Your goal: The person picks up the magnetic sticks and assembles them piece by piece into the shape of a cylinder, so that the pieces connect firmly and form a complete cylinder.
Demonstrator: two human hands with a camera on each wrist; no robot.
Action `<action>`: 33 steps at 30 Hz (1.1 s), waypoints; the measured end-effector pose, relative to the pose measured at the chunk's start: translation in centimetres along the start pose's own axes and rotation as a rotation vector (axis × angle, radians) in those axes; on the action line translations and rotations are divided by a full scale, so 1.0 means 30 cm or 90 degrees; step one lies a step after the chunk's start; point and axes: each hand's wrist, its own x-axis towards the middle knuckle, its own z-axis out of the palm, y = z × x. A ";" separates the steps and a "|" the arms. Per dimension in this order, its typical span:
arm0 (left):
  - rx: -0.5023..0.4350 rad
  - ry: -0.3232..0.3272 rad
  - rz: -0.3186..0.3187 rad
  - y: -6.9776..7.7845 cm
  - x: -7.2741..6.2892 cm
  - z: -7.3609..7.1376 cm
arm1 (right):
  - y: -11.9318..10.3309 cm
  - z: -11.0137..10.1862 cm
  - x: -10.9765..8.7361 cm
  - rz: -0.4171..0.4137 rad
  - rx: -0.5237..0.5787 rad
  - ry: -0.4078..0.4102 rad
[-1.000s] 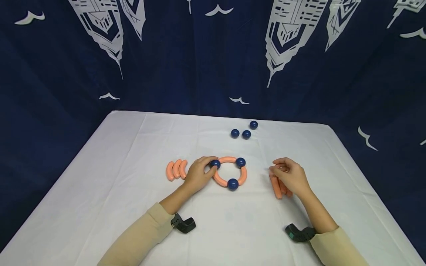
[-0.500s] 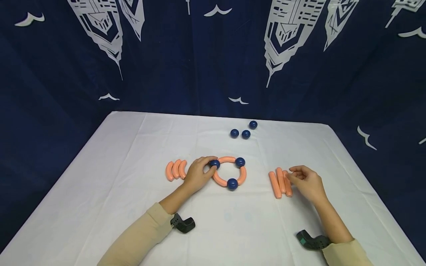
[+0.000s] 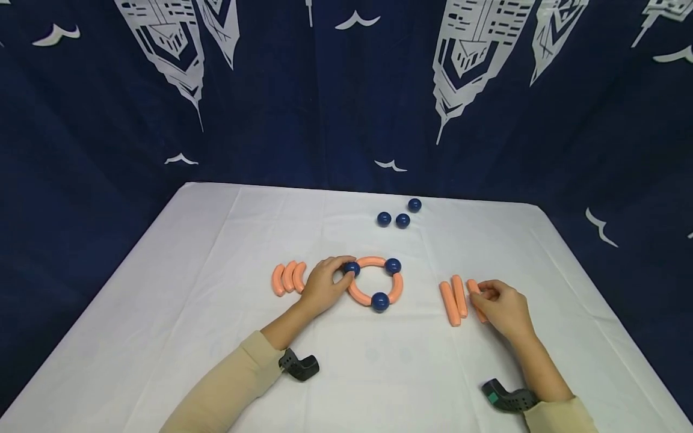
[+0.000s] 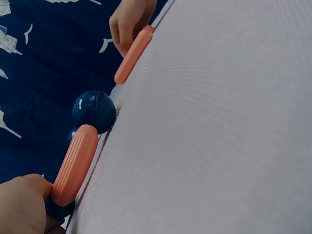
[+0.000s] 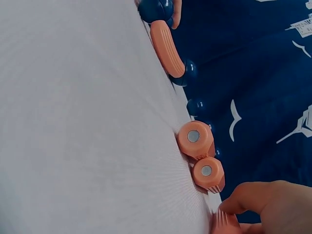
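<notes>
While the left hand (image 3: pixel 325 282) pinches a blue ball (image 3: pixel 352 269) (perhaps steadying the ring (image 3: pixel 372 261)), the right hand (image 3: pixel 506 308), well apart, grips a straight orange rod (image 3: pixel 473 285)

At seven o'clock a beige left sleeve (image 3: pixel 227 385) meets a black, bent left wrist camera (image 3: pixel 303 367) dotted with holes, and toward five o'clock a beige right sleeve (image 3: pixel 560 416) adjoins a black right wrist camera (image 3: pixel 511 399) with a green patch (image 3: pixel 492 397) at its nine-o'clock end, left hand (image 3: pixel 323 284) and right hand (image 3: pixel 505 308) bare.
</notes>
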 end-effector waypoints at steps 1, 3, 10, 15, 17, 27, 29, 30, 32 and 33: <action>0.000 0.001 0.000 0.000 0.000 0.000 | 0.003 0.000 0.001 -0.001 -0.007 0.004; 0.002 0.002 0.000 -0.001 0.000 0.000 | 0.007 0.000 0.005 -0.003 -0.015 0.008; 0.001 0.001 0.001 -0.003 -0.001 -0.002 | 0.006 0.006 0.005 0.003 -0.031 0.017; 0.002 0.002 -0.001 -0.001 -0.006 -0.007 | -0.019 0.005 -0.005 0.012 -0.006 0.036; 0.002 0.002 0.000 -0.001 -0.006 -0.008 | -0.035 0.000 -0.007 0.011 0.017 0.050; 0.000 -0.012 -0.014 -0.001 0.002 -0.004 | -0.147 -0.014 -0.021 -0.030 0.160 0.030; 0.000 -0.011 -0.014 -0.001 0.002 -0.003 | -0.169 -0.007 -0.017 -0.035 0.175 0.021; 0.001 -0.010 -0.013 -0.002 0.002 -0.001 | -0.180 -0.002 -0.014 -0.037 0.179 0.016; 0.001 -0.010 -0.013 -0.002 0.002 0.000 | -0.200 0.006 -0.009 -0.043 0.187 0.007; 0.001 -0.011 -0.012 -0.003 0.002 0.001 | -0.209 0.010 -0.006 -0.046 0.192 0.003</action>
